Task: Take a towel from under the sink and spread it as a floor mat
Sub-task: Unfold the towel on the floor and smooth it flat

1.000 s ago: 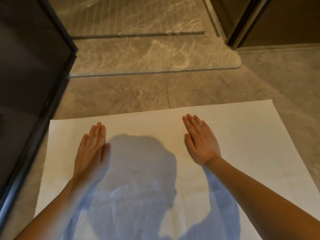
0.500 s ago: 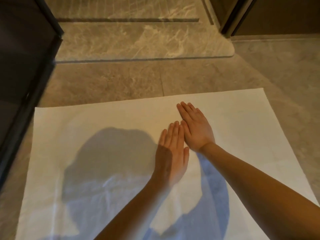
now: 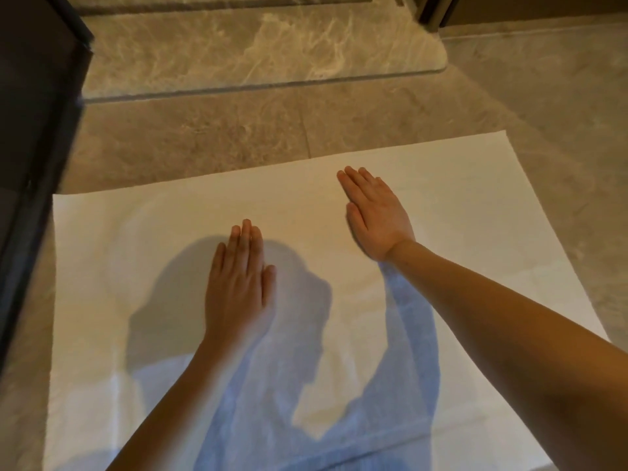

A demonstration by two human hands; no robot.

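A white towel point(image 3: 458, 212) lies spread flat on the stone floor and fills most of the lower view. My left hand point(image 3: 238, 283) rests palm down on the towel's middle, fingers straight and together, holding nothing. My right hand point(image 3: 377, 212) lies flat on the towel further up and to the right, near its far edge, also holding nothing. My head and arms cast a shadow across the towel's lower part.
A dark glass panel with a black frame point(image 3: 37, 158) stands along the left, close to the towel's left edge. A raised marble step point(image 3: 258, 52) with a rounded corner lies beyond the towel. A dark door frame point(image 3: 431, 11) is at the top right. Grey floor tiles point(image 3: 550, 107) surround the towel.
My hands met at the towel's middle half a second ago. Now they have slid apart, the left one leftward and toward me. The view has shifted slightly down.
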